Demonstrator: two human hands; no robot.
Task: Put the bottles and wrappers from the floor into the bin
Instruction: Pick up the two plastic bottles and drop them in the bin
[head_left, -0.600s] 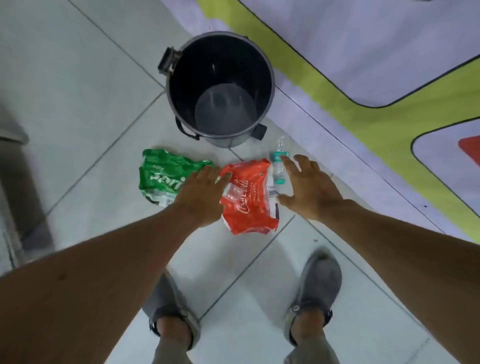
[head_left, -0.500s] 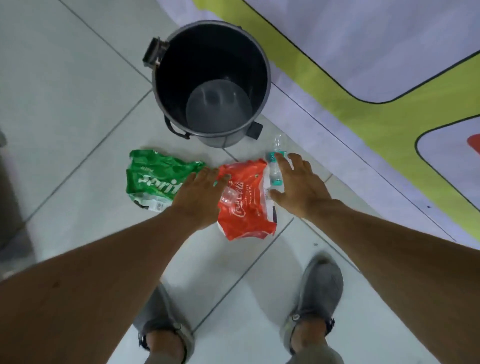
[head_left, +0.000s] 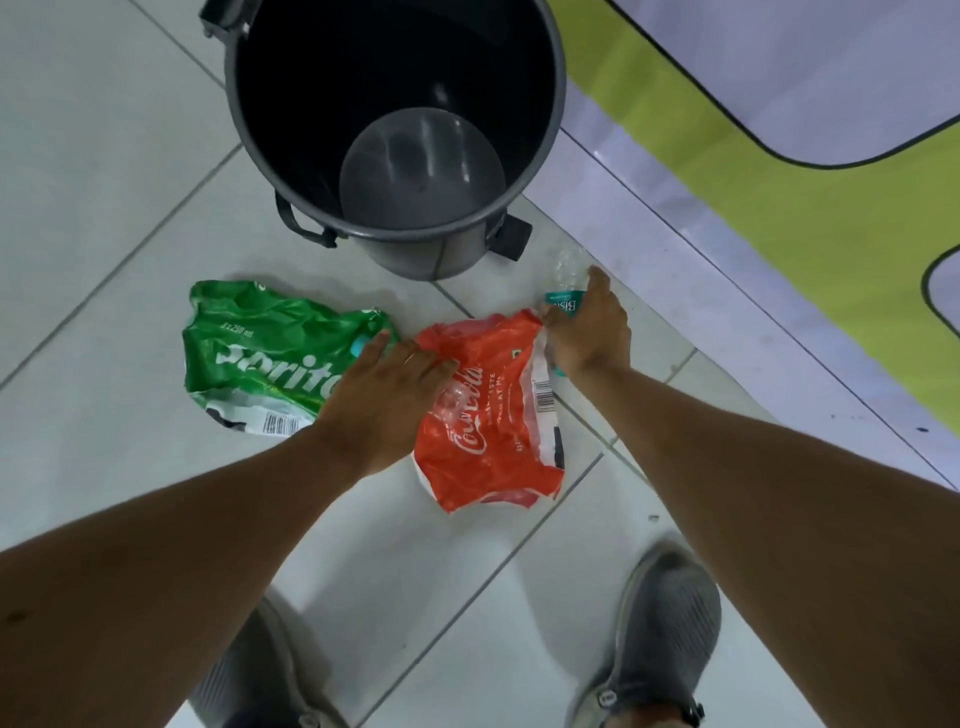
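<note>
A small clear plastic water bottle with a teal label (head_left: 563, 291) lies on the pale tiled floor (head_left: 104, 182), just beside the right edge of a crumpled red plastic cola wrapper (head_left: 493, 441). The right hand (head_left: 589, 332) is laid over the bottle, fingers curled down around its labelled middle; whether they grip it tightly cannot be told. The bottle's clear upper part sticks out beyond the fingertips, toward the bin. The left hand (head_left: 384, 400) lies flat with fingers together and stretched out, across the gap between the red wrapper and a crumpled green plastic soda wrapper (head_left: 260, 353) to its left, touching both. A bit of blue shows under its fingertips. All three pieces lie just in front of a round dark grey plastic bin (head_left: 441, 249), open-topped, with nothing visible inside. Two grey mesh shoes (head_left: 670, 623) stand on the tiles below. To the right runs a lavender and lime-green floor mat (head_left: 779, 208).
</note>
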